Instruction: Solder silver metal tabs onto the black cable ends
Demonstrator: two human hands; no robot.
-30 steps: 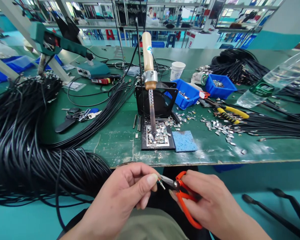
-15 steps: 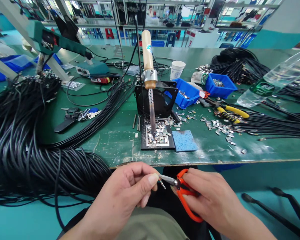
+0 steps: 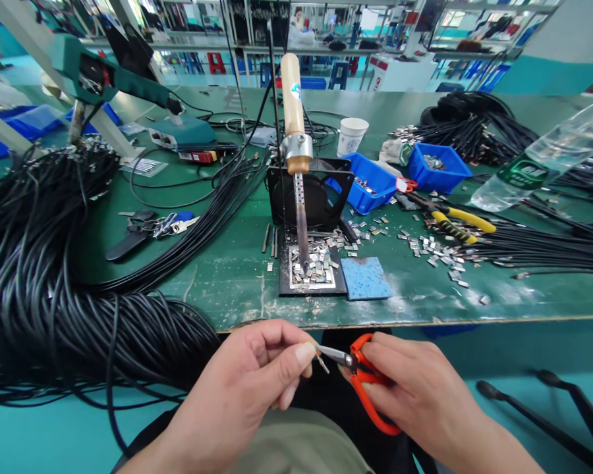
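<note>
Below the bench's front edge, my left hand (image 3: 250,385) pinches the end of a thin cable, whose bared wire tips (image 3: 321,361) stick out past my thumb. My right hand (image 3: 415,392) is closed on the orange-handled scissors (image 3: 363,388). Their blades point left and meet the wire tips. A soldering iron (image 3: 296,164) with a wooden handle stands upright in its black stand, tip down over a tray of small metal pieces (image 3: 313,268).
A big bundle of black cables (image 3: 44,263) covers the left of the green bench (image 3: 227,276). A blue sponge (image 3: 364,278), loose metal clips (image 3: 439,253), yellow-handled pliers (image 3: 457,224), two blue bins (image 3: 437,168), a paper cup (image 3: 350,137) and a lying water bottle (image 3: 538,161) are on the right.
My right hand has squeezed the orange scissor handles closer together and risen slightly. My left hand keeps its pinch on the cable end.
</note>
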